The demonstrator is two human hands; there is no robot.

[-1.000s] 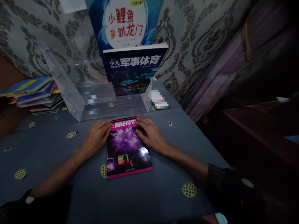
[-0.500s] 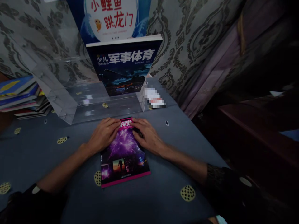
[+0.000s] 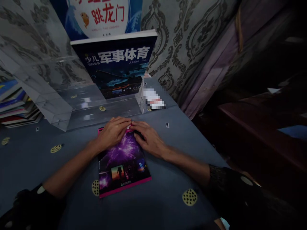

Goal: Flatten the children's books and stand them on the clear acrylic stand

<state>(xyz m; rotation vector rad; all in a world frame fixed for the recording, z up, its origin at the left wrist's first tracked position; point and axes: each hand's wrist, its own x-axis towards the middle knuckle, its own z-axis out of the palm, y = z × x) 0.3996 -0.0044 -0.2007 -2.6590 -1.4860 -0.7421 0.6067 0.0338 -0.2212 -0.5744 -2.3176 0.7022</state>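
Purple book [image 3: 123, 159] flat on desk [image 3: 79, 179], inside right edge; long axis roughly front-to-back, title end toward back edge. Left hand [image 3: 112, 133] and right hand [image 3: 151, 140] palm-down at title end, fingers extended, unclamped.

Book [image 3: 124, 159] | purple starburst cover, pink bands | seemingly closed | flat on blue-grey table [image 3: 168, 195]

The left hand [image 3: 114, 132] partly hides the purple book [image 3: 123, 153].
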